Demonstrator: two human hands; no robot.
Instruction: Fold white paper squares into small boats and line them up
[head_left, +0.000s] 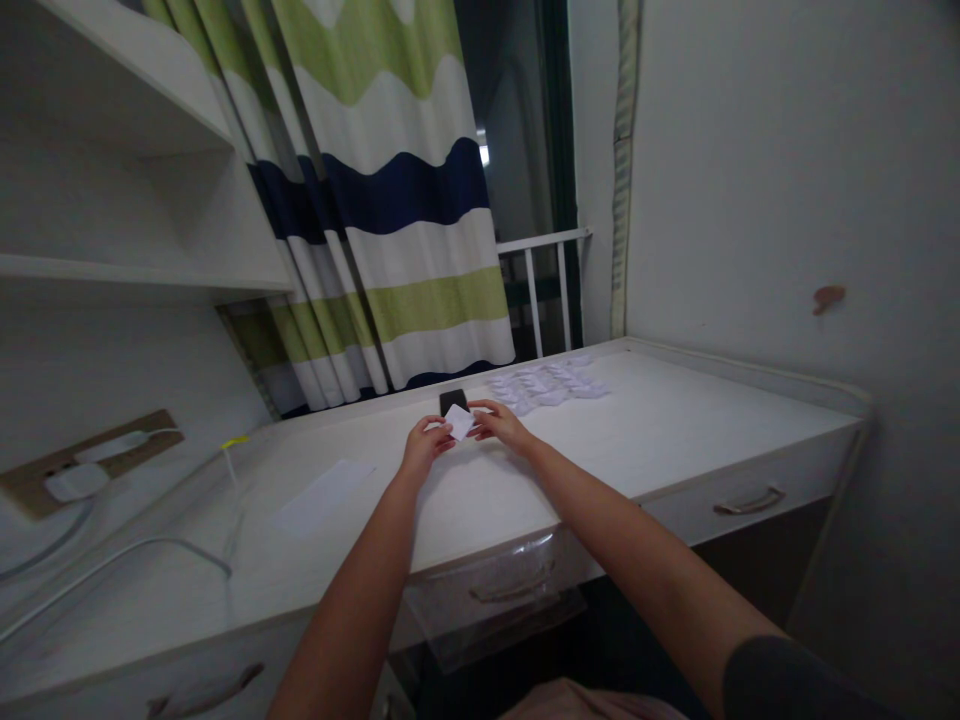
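Observation:
Between my two hands is a small white folded paper point(459, 421), turned like a diamond above the desk. My left hand point(426, 446) pinches its left side, thumb and fingers together. On the other side my right hand point(501, 424) grips the right corner with its fingertips. Just behind the paper a dark, flat rectangular object point(452, 401) lies on the desk, partly covered by the paper. Rows of small white folded paper pieces point(551, 384) are laid out at the back, right of my hands. Left of my hands lie flat white paper sheets point(326, 492).
The white desk point(675, 410) has drawers with metal handles point(750, 502) along its front. A clear plastic sheet point(480, 590) hangs over the middle drawer. At left are a socket board point(90, 462), a grey cable point(150, 542) and a shelf point(135, 272). A striped curtain point(420, 250) hangs behind.

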